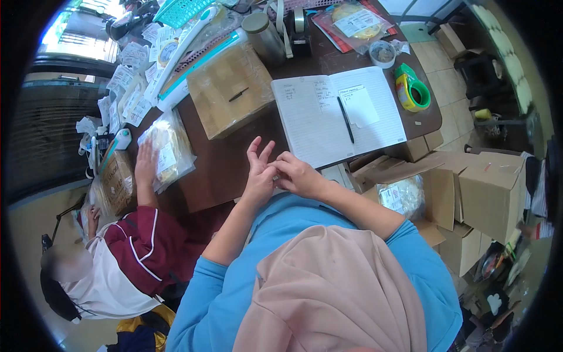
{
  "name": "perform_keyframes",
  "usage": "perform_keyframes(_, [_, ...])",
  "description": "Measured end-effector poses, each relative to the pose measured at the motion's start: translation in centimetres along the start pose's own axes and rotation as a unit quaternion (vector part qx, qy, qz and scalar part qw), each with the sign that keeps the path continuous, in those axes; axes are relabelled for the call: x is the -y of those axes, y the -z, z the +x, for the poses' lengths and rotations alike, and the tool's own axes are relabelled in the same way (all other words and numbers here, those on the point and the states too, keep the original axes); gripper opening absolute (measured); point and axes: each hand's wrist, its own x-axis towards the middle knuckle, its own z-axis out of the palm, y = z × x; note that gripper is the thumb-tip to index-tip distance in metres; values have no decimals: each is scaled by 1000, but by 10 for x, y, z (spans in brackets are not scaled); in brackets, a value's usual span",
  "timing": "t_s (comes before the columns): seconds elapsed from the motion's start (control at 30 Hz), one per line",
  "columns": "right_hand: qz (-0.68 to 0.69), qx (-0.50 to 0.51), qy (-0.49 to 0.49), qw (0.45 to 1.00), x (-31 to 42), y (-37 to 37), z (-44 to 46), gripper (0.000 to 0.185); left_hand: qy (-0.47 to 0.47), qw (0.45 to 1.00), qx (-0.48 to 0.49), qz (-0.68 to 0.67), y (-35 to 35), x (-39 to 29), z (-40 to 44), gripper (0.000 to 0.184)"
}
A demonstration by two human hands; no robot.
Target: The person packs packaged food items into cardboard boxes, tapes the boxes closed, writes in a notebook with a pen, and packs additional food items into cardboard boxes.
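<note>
Both of my hands meet above my lap at the front edge of the brown table (220, 190). My left hand (260, 173) has two fingers raised and apart, while its thumb side touches the other hand. My right hand (297, 175) has its fingertips pinched against the left hand; whether something small lies between them cannot be made out. Just beyond them lies an open notebook (305, 135) with a dark pen (346, 120) and a white note (360, 107) on its pages. Behind my left hand is a taped cardboard box (223, 105) with a small pen (238, 94) on top.
At the left, a co-worker's hand (145, 163) touches a plastic-wrapped package (167, 155). A tape dispenser (412, 91), a small round tub (383, 54) and a metal tumbler (264, 38) stand on the table. Open cardboard boxes (487, 188) are at the right.
</note>
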Motion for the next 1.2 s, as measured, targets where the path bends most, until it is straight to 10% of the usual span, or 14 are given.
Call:
perform_keyframes(0.27, [7,-9,-14,1000,0,7,17,11,16,995,9,-95,-7,-22,-11,81])
perform_keyframes(0.43, [-15,-15,-42,999,1,11,29,10,-38,950,-133,280,12,-12,-23,44])
perform_keyframes(0.7, [62,-21,-92,994,7,-6,42,18,-28,954,-164,250,7,-40,-34,19])
perform_keyframes(1.2, [99,66,88,989,31,-4,43,29,184,943,114,-252,59,-35,-48,25])
